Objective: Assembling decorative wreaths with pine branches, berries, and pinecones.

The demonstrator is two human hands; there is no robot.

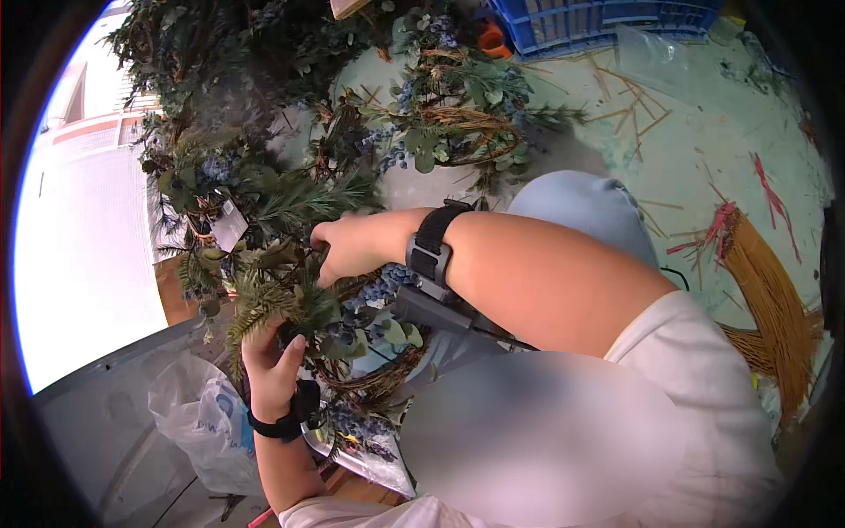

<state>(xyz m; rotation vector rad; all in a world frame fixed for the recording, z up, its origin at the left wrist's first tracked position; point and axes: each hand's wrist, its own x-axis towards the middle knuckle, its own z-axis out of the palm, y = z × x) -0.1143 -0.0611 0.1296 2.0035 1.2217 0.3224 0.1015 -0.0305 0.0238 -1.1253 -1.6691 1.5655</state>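
Note:
A wreath (380, 378) of brown twigs with pine sprigs, eucalyptus leaves and blue berries (387, 283) is held upright in front of me. My left hand (273, 365) grips its lower left side. The thumb points up, and the fingers go behind a fern-like green sprig (264, 304). From the right, my right hand (341, 249) reaches across into the upper greenery, its fingers closed among the leaves and the fingertips hidden. A white paper tag (229, 224) hangs in the foliage just left of that hand. Black straps with small devices sit on both wrists.
More finished-looking wreaths (466, 114) and heaped greenery (211, 53) lie beyond. A blue plastic crate (598, 26) stands at the far right. Bundled brown twigs (766, 273) with pink ties and loose sticks (638, 110) lie right. A clear plastic bag (207, 422) sits lower left.

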